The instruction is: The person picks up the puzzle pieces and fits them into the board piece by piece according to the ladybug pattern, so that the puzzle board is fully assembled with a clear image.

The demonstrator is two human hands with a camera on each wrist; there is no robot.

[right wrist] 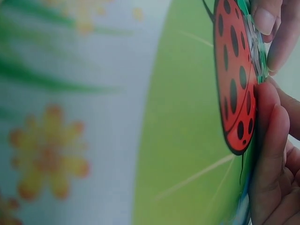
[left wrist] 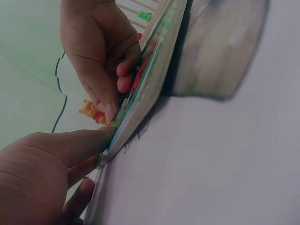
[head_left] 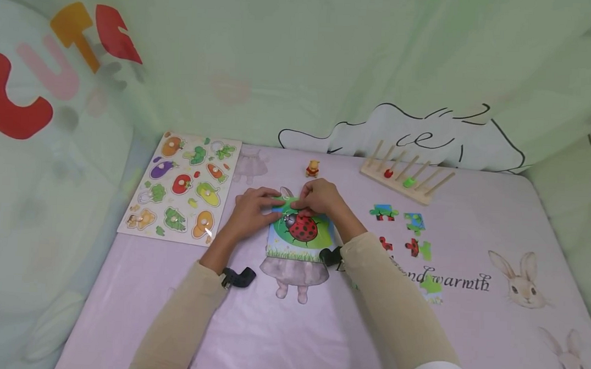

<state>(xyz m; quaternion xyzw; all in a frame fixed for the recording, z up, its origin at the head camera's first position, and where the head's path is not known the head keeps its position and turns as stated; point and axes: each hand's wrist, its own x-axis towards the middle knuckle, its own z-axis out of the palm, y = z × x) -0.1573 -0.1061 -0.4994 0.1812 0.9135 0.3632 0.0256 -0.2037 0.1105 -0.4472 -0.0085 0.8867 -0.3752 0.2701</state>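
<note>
A ladybug puzzle board point(head_left: 278, 244) lies in the middle, pieces stacked or fitted near its top edge. My left hand point(head_left: 252, 213) rests on its upper left corner, fingers fairly straight; in the left wrist view this hand point(left wrist: 42, 164) touches the board point(left wrist: 145, 105) with a fingertip. The thumb and index finger of my right hand point(head_left: 322, 199) pinch a small green-edged piece point(right wrist: 257, 51) at the board's top. In the right wrist view, the fingers of the right hand point(right wrist: 274, 164) stand close to those of the left hand point(right wrist: 269, 23). The piece is mostly hidden.
Several loose puzzle pieces point(head_left: 415, 223) lie to the right. A wooden peg rack point(head_left: 394, 183) with red and green beads stands behind them. A small bear figure point(head_left: 312, 168) stands beyond my hands, and a vegetable board point(head_left: 176, 187) lies at the left.
</note>
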